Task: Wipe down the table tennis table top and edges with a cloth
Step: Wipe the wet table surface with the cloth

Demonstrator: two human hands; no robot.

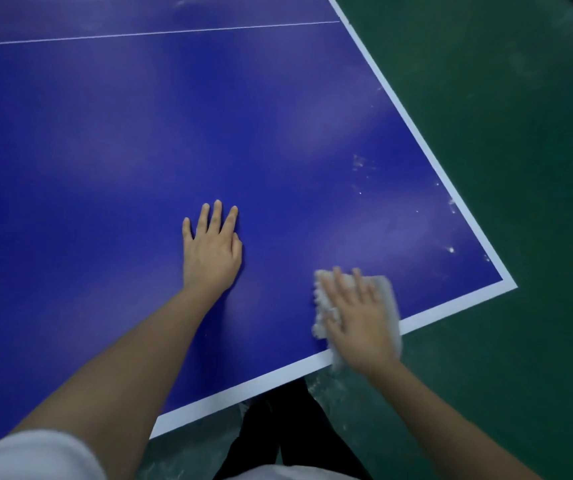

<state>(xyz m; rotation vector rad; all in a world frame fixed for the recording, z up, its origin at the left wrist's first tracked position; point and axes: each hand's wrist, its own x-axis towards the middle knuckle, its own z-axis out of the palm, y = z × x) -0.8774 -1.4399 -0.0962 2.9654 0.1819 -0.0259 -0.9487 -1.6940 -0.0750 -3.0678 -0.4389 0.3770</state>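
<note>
The blue table tennis table fills most of the view, with white border lines and a thin white centre line at the top. My left hand lies flat on the blue surface, fingers straight. My right hand presses a white fluffy cloth flat against the table near its front edge, close to the right corner. The fingers are spread over the cloth, which sticks out on both sides of the hand. White specks and smears dot the surface near the right edge.
Green floor surrounds the table at right and front, with pale scuffs by my dark trouser legs. Dusty smears show beyond the centre line at the top.
</note>
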